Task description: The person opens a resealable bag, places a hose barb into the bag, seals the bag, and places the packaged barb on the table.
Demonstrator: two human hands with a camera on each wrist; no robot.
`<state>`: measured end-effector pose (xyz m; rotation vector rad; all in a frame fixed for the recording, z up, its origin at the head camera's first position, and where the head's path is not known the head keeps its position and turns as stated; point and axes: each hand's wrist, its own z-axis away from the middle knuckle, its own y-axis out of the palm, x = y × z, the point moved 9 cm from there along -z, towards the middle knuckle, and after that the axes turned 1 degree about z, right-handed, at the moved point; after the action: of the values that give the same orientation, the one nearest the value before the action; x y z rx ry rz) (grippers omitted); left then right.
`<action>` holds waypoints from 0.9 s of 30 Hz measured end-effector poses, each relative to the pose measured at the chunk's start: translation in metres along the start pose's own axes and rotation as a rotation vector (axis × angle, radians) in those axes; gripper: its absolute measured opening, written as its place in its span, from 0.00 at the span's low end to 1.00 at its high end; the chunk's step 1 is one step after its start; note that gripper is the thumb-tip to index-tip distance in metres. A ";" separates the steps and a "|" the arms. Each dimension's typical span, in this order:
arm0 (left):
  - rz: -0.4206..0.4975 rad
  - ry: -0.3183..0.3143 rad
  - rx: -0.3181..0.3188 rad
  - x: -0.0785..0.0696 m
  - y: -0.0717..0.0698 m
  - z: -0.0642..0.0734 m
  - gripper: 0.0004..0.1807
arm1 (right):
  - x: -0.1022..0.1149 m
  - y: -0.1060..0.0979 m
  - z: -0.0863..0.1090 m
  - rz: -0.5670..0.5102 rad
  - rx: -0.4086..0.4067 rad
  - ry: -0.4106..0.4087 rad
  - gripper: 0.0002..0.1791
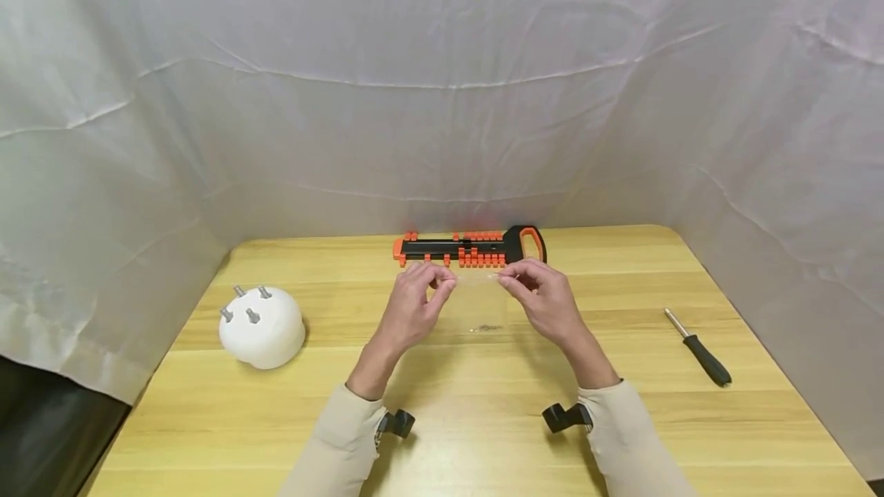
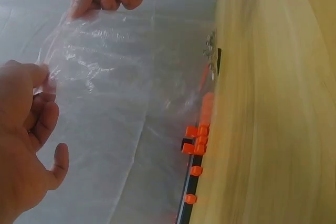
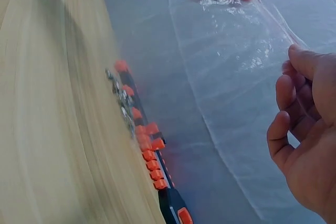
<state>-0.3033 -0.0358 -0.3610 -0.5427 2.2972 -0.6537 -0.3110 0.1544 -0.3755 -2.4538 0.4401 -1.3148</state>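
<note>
A clear plastic bag [image 1: 475, 304] hangs between my two hands above the wooden table. My left hand [image 1: 412, 305] pinches one upper corner of it between thumb and forefinger. The opposite upper corner is pinched by my right hand [image 1: 547, 304] in the same way. Small shiny metal pieces [image 3: 124, 98] lie gathered along the bag's bottom, too small to identify. From the left wrist, the bag's film [image 2: 105, 61] looks wrinkled near the top edge, which is drawn taut. Whether the bag's mouth is parted I cannot tell.
Behind the hands lies a black and orange rack [image 1: 452, 248] with a loop handle. A white rounded block [image 1: 265, 332] with several metal posts stands at left. On the right is a screwdriver-like tool [image 1: 707, 360] with a black handle. Grey sheeting [image 1: 442, 136] surrounds the table [image 1: 470, 443].
</note>
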 end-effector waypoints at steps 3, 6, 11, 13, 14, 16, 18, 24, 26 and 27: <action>-0.001 0.003 -0.008 -0.001 0.000 0.000 0.04 | 0.000 0.000 0.000 -0.002 0.006 0.007 0.02; 0.006 0.012 -0.013 -0.003 0.001 -0.001 0.04 | 0.000 0.001 0.001 -0.004 0.008 0.009 0.02; -0.010 0.027 -0.023 -0.004 0.001 -0.002 0.05 | 0.001 0.002 0.000 -0.013 0.006 -0.002 0.02; -0.008 0.037 -0.031 -0.004 0.001 -0.002 0.05 | 0.001 0.003 0.000 -0.019 0.011 -0.002 0.02; -0.005 0.040 -0.033 -0.004 0.001 -0.002 0.05 | 0.001 0.003 0.001 -0.022 0.012 -0.001 0.02; -0.005 0.043 -0.035 -0.006 0.001 -0.002 0.05 | 0.000 0.004 0.001 -0.021 0.015 0.006 0.02; -0.014 0.051 -0.039 -0.007 0.002 -0.002 0.04 | 0.000 0.004 0.002 -0.021 0.019 0.011 0.02; -0.050 0.053 -0.045 -0.010 0.004 -0.003 0.05 | 0.002 0.007 0.003 -0.011 0.025 0.011 0.02; -0.059 0.059 -0.043 -0.011 0.005 -0.003 0.05 | 0.002 0.008 0.003 -0.005 0.029 0.010 0.02; -0.065 0.061 -0.042 -0.012 0.005 -0.003 0.05 | 0.002 0.009 0.003 -0.003 0.030 0.007 0.02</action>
<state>-0.2984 -0.0247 -0.3560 -0.6271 2.3631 -0.6630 -0.3078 0.1458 -0.3792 -2.4265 0.4156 -1.3219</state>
